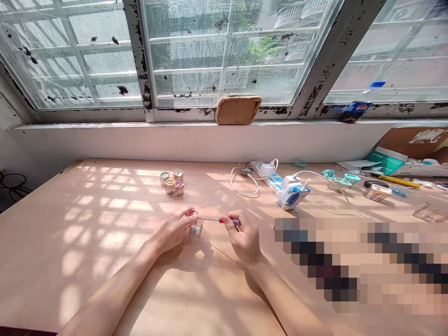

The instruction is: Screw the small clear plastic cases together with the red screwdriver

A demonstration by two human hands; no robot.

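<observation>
Near the middle of the table, my left hand (180,226) has its fingers closed on a small clear plastic box (196,228). Something pale pink shows at the fingertips, too small to make out. My right hand (244,238) grips a screwdriver (235,222) by its red and purple handle. Its thin metal shaft points left and reaches the top of the clear box by my left fingers; whether the tip touches is too fine to tell. Behind my hands, several small clear boxes (170,186) with green, yellow, brown and pink tops stand in a group.
A power strip (268,177) with plugs and white cables lies behind on the right, beside a blue and white carton (293,195). Teal-topped containers (339,184) and a yellow pencil-like tool (399,180) lie farther right. Pixelated blocks cover the lower right. A cola bottle (357,111) leans on the sill.
</observation>
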